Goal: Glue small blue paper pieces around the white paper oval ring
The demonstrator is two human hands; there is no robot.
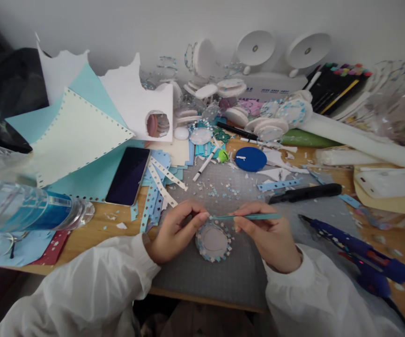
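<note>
Star-edged disc [213, 242] between two hands at the front of the table [109, 224]

The disc lies on the grey mat [242, 278], near the mat's front edge, its rim crowded with small white and blue stars around a pale middle. The right hand [271, 234] grasps a slim teal tool [258, 216], tweezers by its look, between thumb and fingers; its narrow end points to the left, just above the disc's far rim. At that end the thumb and forefinger of the left hand [178, 231] are pinched together; whatever may be between them is too small to tell. Loose paper stars [228, 189] are scattered behind the hands, across the mat's back half.

Off the mat's left edge lie punched paper strips [158, 180], and beside them a dark-screened phone [128, 175] on green sheets [93, 180]. A clear bottle [16, 206] is toward the table's left edge. Near the mat's back edge are a blue oval piece [250, 159] and a white marker [205, 164]. A long black item [305, 193] lies beyond the right hand, and a blue glue gun [362, 257] rests toward the table's front right corner. Along the table's back edge, more white discs [231, 86] are heaped near felt pens [351, 70].
</note>
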